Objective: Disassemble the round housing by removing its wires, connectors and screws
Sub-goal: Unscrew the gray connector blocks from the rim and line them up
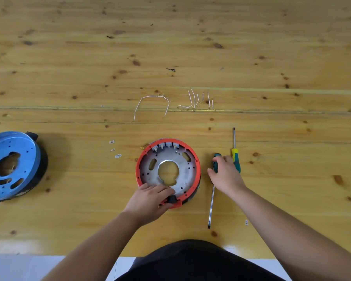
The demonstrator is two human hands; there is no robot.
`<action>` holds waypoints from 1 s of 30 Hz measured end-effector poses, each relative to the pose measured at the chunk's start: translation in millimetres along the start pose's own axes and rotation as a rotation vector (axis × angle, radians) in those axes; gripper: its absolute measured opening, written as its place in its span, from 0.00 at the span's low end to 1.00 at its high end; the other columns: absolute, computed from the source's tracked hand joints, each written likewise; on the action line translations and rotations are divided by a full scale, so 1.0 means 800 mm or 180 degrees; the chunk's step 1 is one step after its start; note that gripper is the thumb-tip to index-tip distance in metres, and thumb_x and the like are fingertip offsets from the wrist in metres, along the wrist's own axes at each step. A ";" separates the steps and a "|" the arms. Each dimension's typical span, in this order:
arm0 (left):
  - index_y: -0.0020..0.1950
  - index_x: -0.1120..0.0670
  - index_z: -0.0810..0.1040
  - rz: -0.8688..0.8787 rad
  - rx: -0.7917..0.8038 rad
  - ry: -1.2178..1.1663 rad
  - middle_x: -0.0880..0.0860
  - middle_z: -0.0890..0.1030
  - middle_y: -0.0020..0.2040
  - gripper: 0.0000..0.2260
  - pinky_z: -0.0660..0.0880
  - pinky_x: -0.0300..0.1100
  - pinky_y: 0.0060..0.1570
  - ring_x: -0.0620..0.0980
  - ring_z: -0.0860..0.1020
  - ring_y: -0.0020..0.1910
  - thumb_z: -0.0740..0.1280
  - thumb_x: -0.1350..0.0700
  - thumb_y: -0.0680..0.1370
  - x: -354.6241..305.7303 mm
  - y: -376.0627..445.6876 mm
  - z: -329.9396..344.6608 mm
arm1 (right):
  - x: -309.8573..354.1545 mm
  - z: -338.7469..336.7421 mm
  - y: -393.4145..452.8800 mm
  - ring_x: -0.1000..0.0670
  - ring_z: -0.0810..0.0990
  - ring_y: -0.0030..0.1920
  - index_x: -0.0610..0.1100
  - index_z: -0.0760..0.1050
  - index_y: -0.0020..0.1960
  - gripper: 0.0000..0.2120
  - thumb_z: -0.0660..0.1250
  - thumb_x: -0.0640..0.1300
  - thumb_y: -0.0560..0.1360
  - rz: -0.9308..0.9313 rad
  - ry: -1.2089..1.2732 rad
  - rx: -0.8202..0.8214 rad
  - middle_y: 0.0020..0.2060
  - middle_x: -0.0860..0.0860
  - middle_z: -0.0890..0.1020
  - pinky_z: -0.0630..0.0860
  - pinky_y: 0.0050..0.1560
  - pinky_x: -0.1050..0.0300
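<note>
At the far left of the wooden desk [69, 57] we see a blue round housing [12, 167], tilted and cut off by the frame edge. Moving right, three small white connectors [115, 149] lie loose on the wood, and beyond them, farther from us, white wires [152, 104] are laid out, with more short wire pieces [199, 101] to their right. In the middle sits the task's round housing [168, 171], orange-rimmed around a grey metal plate with a central hole. Our left hand [150, 199] holds its near edge, the grip curled over the rim beside a black fitting [172, 199]. Right of the housing, our right hand [225, 175] rests on the teal handle of a long screwdriver [212, 201], its grip closing loosely around it. A second screwdriver [234, 151], yellow and teal, lies just beside.
</note>
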State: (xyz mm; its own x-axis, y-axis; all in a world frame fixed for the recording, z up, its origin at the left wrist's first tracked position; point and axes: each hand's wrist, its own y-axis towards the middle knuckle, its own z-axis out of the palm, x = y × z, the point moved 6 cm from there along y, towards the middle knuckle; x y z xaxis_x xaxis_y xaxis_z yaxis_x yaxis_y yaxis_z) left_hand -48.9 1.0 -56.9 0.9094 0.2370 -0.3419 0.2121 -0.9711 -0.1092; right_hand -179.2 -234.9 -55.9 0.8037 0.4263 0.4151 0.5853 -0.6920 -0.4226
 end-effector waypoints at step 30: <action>0.77 0.42 0.67 -0.2110 -0.0159 -0.0937 0.49 0.73 0.74 0.23 0.75 0.57 0.62 0.57 0.73 0.69 0.65 0.52 0.82 0.094 0.059 -0.069 | 0.110 0.001 0.044 0.40 0.77 0.67 0.57 0.74 0.75 0.26 0.62 0.38 0.81 -0.1175 -0.0414 0.0669 0.69 0.48 0.80 0.77 0.58 0.49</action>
State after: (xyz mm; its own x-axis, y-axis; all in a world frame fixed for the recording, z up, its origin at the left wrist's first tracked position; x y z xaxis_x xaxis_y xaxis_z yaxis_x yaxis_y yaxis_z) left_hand 48.9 -28.4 -36.2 0.4516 0.7667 -0.4563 0.7077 -0.6193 -0.3401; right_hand -87.5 -221.4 -35.4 0.5356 0.7018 0.4698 0.8339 -0.3517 -0.4253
